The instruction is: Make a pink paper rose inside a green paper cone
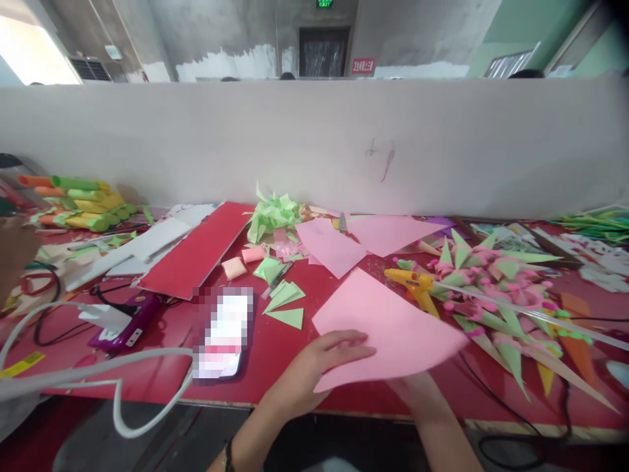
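Observation:
A large pink sheet (378, 328), which looks like paper or thin foam, is raised at its near edge above the red table. My left hand (329, 360) grips its left near edge, fingers laid over the top and thumb side at the edge. Beneath the sheet reaches my right hand (410, 387); its fingers are hidden by the sheet. Right beside it lies a yellow glue gun (413, 282) with a long clear glue stick. Beyond are more pink pieces (334, 246) and scissors (343, 223). Several small green triangles (285, 305) lie to the left.
A phone (226, 334) with a blurred screen lies left of my hands. Farther left are a purple power strip (125, 321), white cables (118, 380) and a red board (196, 249). Pink-and-green cone flowers (491, 282) crowd the right. A pale partition (295, 137) closes the back.

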`<state>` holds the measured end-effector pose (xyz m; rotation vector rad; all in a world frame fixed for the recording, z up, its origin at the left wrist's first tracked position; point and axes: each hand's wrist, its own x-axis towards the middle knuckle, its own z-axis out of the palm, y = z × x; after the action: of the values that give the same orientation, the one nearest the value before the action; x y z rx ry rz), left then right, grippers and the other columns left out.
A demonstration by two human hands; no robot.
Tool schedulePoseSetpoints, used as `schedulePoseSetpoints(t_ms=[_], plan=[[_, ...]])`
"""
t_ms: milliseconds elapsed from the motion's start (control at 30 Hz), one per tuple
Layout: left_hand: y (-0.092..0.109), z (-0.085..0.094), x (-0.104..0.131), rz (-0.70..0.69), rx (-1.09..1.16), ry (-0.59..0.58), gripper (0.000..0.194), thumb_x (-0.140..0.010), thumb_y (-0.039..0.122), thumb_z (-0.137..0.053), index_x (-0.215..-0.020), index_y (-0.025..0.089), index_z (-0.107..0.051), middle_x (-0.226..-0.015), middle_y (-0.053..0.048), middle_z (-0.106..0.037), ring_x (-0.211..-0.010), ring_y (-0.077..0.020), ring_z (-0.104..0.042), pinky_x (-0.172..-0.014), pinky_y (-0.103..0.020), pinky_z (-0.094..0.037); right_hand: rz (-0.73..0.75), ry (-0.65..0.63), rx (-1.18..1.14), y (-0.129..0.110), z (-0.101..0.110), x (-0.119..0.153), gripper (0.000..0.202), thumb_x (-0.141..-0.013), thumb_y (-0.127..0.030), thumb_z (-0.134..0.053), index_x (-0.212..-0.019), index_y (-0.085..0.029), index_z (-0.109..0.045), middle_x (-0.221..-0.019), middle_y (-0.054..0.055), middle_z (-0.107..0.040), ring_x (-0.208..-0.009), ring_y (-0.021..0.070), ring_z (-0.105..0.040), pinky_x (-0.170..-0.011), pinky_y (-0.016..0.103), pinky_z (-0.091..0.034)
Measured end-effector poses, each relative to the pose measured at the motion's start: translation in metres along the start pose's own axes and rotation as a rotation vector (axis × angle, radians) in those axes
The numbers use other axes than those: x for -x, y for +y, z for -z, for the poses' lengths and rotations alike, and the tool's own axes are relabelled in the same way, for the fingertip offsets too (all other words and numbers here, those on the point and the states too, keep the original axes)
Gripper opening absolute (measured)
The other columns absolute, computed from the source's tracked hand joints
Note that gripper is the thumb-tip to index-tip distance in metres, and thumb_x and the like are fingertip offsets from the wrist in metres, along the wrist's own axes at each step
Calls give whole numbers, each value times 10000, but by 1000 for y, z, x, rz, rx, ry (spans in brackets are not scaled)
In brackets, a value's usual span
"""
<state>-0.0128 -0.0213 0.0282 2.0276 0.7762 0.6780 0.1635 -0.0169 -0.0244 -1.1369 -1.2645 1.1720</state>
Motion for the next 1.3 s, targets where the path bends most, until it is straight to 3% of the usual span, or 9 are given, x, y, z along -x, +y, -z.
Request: schedulePoseSetpoints(t_ms=[167,300,367,567,667,733,900,1100,1300], plan=[[-14,-12,0,50,-12,73,369,-865,270,-323,-1217,245,-429,-1279,-29,-425,-1201,-172,-334,-1012,-345,-261,-182,-201,-344,-8,-5,-5,590,-561,-554,-614,-1041,-219,-538,-1058,108,-596,-943,262,-564,-746,412,-475],[-22,-15,5,146,27,112,553,-778,397,-472,-1274,196,-333,-1294,-93,-395,-1165,-224,-381,-954,-365,-343,-273,18,-468,-8,-5,-7,385,-579,-342,-691,-922,-228,-559,-890,35,-656,-842,209,-602,-768,372,-468],[-21,-14,6,110,2,146,527,-755,405,-499,-1219,174,-402,-1237,-105,-449,-1135,-239,-407,-934,-363,-360,-274,105,-502,-7,-7,-8,374,-582,-296,-699,-916,-210,-555,-860,23,-658,-829,193,-601,-768,349,-469],[-16,6,19,148,-257,541,186,-809,302,-422,-887,178,-537,-874,-61,-578,-852,-182,-536,-753,-302,-445,-245,228,-430,-9,-5,-10,497,-580,-264,-706,-1030,-177,-512,-891,50,-654,-810,209,-605,-726,354,-486],[-24,19,44,293,-643,795,295,-756,363,-486,-975,165,-498,-926,-88,-536,-931,-229,-495,-809,-367,-418,-247,209,-397,-9,0,-9,549,-595,-268,-698,-1092,-175,-483,-926,68,-648,-818,221,-605,-714,361,-488],[-32,26,65,470,-890,897,564,-696,458,-527,-1147,143,-405,-1080,-139,-469,-1050,-291,-427,-882,-444,-359,-243,216,-374,-8,3,-8,536,-600,-274,-695,-1085,-173,-490,-917,65,-652,-815,222,-606,-707,353,-489],[-56,33,108,767,-1029,810,891,-633,550,-517,-1320,131,-134,-1259,-199,-322,-1117,-379,-365,-807,-504,-406,-251,249,-356,-4,5,-9,517,-582,-275,-707,-1052,-181,-513,-906,49,-659,-826,224,-603,-718,348,-481],[-74,37,117,522,-1044,738,784,-702,433,-475,-1327,149,-98,-1280,-164,-293,-1188,-321,-301,-913,-452,-364,-240,221,-365,-8,3,-12,512,-579,-267,-711,-1044,-172,-518,-885,49,-659,-812,213,-602,-717,339,-475],[-69,38,103,525,-1037,703,763,-725,404,-482,-1323,141,-89,-1291,-182,-274,-1194,-317,-306,-879,-432,-401,-248,216,-373,-12,5,-11,546,-581,-272,-710,-1074,-165,-501,-923,68,-650,-847,230,-593,-746,360,-466]])
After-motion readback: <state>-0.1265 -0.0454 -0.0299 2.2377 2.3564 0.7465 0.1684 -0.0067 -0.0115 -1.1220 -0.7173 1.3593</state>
